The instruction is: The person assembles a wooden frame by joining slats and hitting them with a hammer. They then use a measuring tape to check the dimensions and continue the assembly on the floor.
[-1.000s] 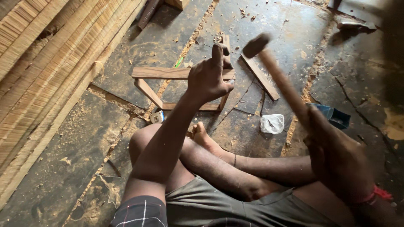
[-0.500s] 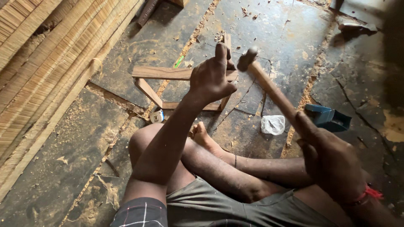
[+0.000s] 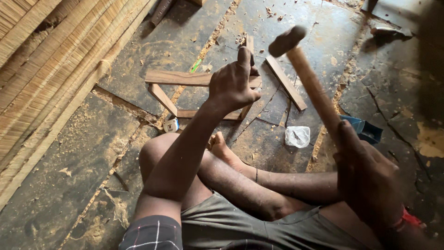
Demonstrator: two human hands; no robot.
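Observation:
I sit cross-legged on a dusty floor. My right hand (image 3: 367, 178) grips the wooden handle of a hammer (image 3: 307, 76), whose dark head is raised above the work. My left hand (image 3: 233, 83) rests on a small frame of thin wooden strips (image 3: 185, 78) on the floor, fingers pinched at the joint where an upright strip (image 3: 249, 44) crosses; any nail between the fingertips is too small to see. The hammer head hangs just right of my left hand.
A stack of reed or cane matting (image 3: 55, 69) fills the left side. A loose wooden strip (image 3: 286, 83), a small clear plastic bag (image 3: 297, 136), a blue box (image 3: 365, 129) and a tape measure (image 3: 171, 125) lie around my legs. Sawdust covers the floor.
The hammer head dropped to the frame beside my left fingers half a second ago and is now raised again. My left hand stayed on the strips.

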